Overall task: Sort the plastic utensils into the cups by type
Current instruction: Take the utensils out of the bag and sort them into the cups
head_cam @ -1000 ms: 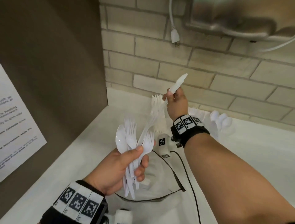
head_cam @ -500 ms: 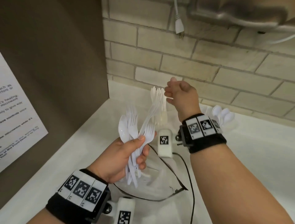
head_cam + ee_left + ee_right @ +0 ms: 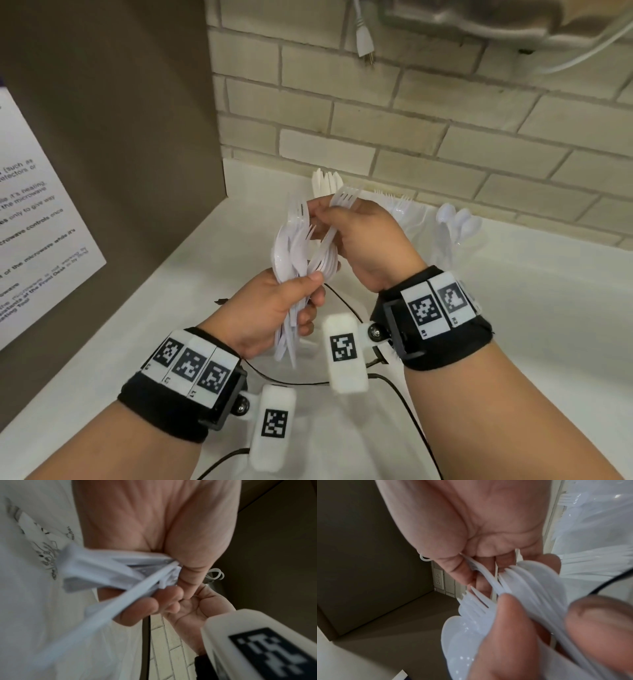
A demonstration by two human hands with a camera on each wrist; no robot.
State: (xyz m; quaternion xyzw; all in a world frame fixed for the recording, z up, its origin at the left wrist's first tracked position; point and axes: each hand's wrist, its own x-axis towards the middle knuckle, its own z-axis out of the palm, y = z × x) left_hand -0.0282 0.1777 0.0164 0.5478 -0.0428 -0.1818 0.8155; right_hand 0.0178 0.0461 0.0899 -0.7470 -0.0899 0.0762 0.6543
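My left hand (image 3: pixel 310 298) grips a bundle of white plastic forks and spoons (image 3: pixel 291 250) by the handles, heads pointing up. My right hand (image 3: pixel 323 214) has reached into the top of the bundle and pinches one fork (image 3: pixel 346 198), whose tines stick out above the fingers. In the right wrist view the thumb and fingers pinch that fork's neck (image 3: pixel 481 572). Against the brick wall stand three clear cups: one with knives (image 3: pixel 325 181), one with forks (image 3: pixel 400 205) and one with spoons (image 3: pixel 455 222). The left wrist view shows the bundled handles (image 3: pixel 102 569), blurred.
A brown cabinet side with a printed paper sign (image 3: pixel 34 222) walls off the left. A clear plastic bag (image 3: pixel 308 377) and black cables (image 3: pixel 411 411) lie on the white counter (image 3: pixel 531 308) below my hands. A plug (image 3: pixel 364 37) hangs above the cups.
My right hand held a knife over the knife cup, let it go there, then came back to the bundle and now pinches a fork. The left hand rose slightly.
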